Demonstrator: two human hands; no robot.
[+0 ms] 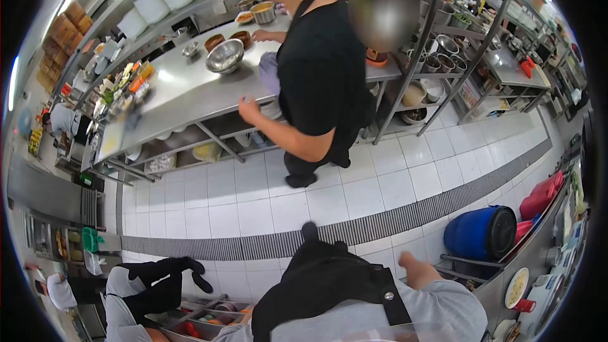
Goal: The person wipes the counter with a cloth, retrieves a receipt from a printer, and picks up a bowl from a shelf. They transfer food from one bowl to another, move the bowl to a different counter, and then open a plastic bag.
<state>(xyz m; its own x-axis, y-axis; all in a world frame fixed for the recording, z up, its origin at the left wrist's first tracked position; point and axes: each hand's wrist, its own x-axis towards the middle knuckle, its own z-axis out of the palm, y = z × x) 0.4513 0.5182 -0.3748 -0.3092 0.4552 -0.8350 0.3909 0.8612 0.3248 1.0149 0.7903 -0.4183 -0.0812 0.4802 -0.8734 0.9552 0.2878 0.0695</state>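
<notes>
My right hand [410,266] hangs beside my body, below the grey sleeve, over the white tiled floor. I see nothing held in it, but its fingers are too foreshortened to make out. A blue barrel [472,233] with a black end lies on its side to its right, apart from the hand. My left hand is not visible; only part of the grey sleeve shows at the bottom edge, near low shelves with containers. My black apron [329,282] covers my front.
A person in black [326,63] stands ahead beside a long steel counter [183,95] bearing a metal bowl [225,57]. A drain grate [380,221] crosses the floor. Another person's dark-trousered legs [158,278] extend at lower left. A steel rack [437,44] stands at right.
</notes>
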